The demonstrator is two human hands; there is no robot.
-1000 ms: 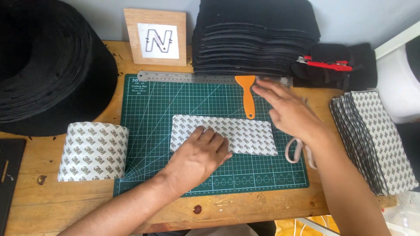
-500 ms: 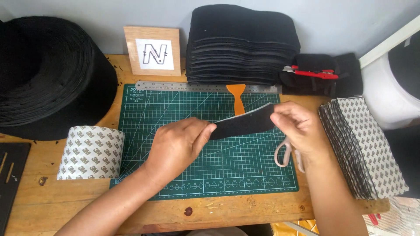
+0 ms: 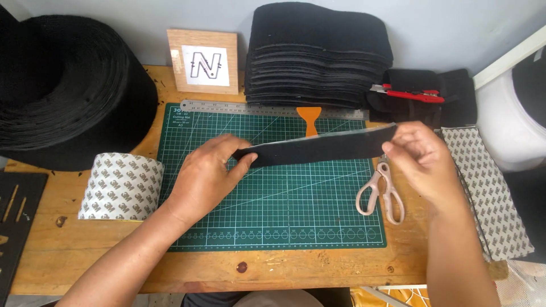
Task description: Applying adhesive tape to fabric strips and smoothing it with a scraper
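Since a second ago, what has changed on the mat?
Both hands, left and right, picked the strip up off the mat and turned it black side up, one end in each grip. Scissors, scraper and tape roll stayed put.

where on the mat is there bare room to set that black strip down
The front half of the green cutting mat is bare, bordered by the left hand, the scissors and the mat's near edge. The black strip hangs above it, held at both ends. The back edge is crowded: steel ruler, orange scraper, stacked black pieces.
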